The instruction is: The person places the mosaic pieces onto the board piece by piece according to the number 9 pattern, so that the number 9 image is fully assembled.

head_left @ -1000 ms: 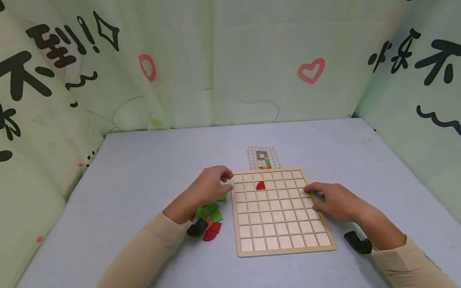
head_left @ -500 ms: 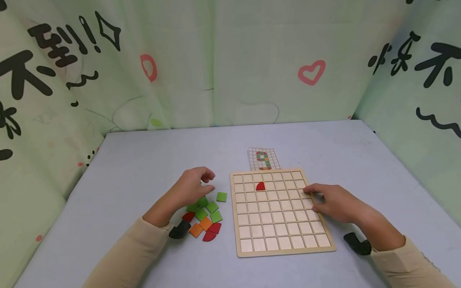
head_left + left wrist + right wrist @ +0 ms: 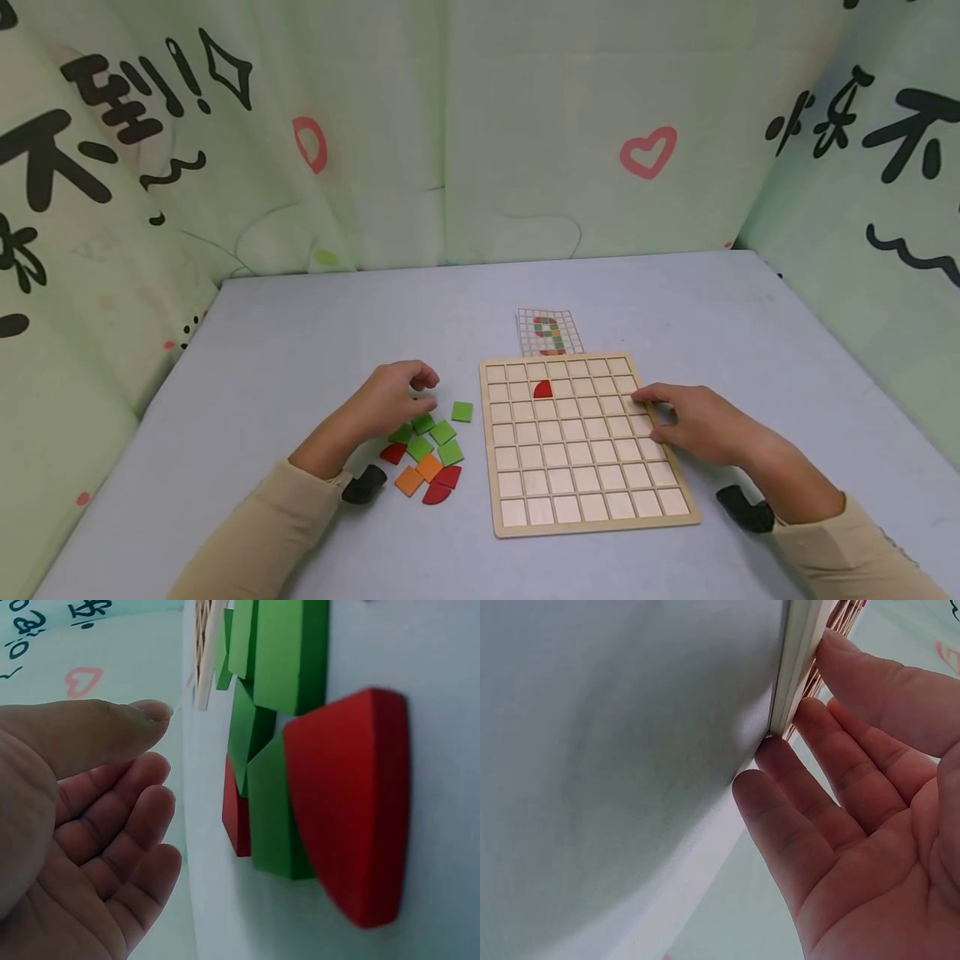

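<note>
My left hand point(image 3: 390, 398) hovers over the far end of a loose pile of tiles, holding nothing, its fingers loosely bent. The pile has green square tiles point(image 3: 451, 452), orange square tiles point(image 3: 408, 480) and red quarter-round tiles point(image 3: 437, 493). The left wrist view has a red quarter-round tile point(image 3: 337, 795) close up, beside green ones. A wooden grid board point(image 3: 590, 504) lies to the right, with one red quarter-round tile point(image 3: 543, 389) in a cell of its second row. My right hand point(image 3: 697, 421) rests on the board's right edge, fingertips touching the frame point(image 3: 791, 675).
A printed grid card point(image 3: 528, 337) with a green, red and orange pattern lies behind the board, its near end hidden by it. Black wrist devices point(image 3: 364, 485) are on both wrists. A pale curtain point(image 3: 510, 150) hangs behind the white table point(image 3: 337, 317).
My left hand has drawn back leftward from the board's left edge to the pile, then dipped slightly, uncovering more tiles. My right hand stays at the board's edge.
</note>
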Tool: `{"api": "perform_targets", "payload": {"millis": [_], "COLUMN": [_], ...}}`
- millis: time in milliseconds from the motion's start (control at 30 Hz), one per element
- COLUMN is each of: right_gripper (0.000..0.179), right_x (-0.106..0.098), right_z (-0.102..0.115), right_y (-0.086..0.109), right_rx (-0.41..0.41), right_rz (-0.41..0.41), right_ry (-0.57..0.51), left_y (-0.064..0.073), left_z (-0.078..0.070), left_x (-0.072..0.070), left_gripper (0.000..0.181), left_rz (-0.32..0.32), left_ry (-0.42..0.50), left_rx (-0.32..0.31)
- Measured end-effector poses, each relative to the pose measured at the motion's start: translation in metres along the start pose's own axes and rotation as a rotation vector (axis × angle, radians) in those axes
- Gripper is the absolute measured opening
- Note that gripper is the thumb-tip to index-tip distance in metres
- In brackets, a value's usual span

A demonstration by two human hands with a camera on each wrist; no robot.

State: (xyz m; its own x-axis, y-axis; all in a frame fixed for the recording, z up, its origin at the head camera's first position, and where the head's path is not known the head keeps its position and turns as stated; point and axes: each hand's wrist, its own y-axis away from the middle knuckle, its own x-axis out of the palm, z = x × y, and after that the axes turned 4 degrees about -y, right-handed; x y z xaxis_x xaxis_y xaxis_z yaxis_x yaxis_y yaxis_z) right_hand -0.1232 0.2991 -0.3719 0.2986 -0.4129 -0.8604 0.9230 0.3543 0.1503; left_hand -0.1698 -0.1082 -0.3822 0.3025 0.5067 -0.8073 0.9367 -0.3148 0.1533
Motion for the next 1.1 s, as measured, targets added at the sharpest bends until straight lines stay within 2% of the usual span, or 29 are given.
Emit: {"api": "perform_targets", "payload": {"millis": [567, 833, 1100], "right_gripper": [0.049, 0.049, 0.048], "right_x": [0.0, 0.001, 0.001], "right_z": [-0.002, -0.001, -0.002], "right_y": [0.0, -0.001, -0.001], "right_rx": [-0.001, 0.003, 0.008], "right_rz": [0.0, -0.003, 0.001], "right_ry": [0.01, 0.008, 0.009], "left_y": [-0.007, -0.01, -0.01], "left_z": [-0.006, -0.011, -0.012], "left_x": [0.017, 0.022, 0.022], "left_gripper": [0.022, 0.024, 0.022], "left_rz": [0.051, 0.068, 0.08], "left_ry": [-0.032, -0.038, -0.036], "left_rx": [0.06, 0.039, 0.059]}}
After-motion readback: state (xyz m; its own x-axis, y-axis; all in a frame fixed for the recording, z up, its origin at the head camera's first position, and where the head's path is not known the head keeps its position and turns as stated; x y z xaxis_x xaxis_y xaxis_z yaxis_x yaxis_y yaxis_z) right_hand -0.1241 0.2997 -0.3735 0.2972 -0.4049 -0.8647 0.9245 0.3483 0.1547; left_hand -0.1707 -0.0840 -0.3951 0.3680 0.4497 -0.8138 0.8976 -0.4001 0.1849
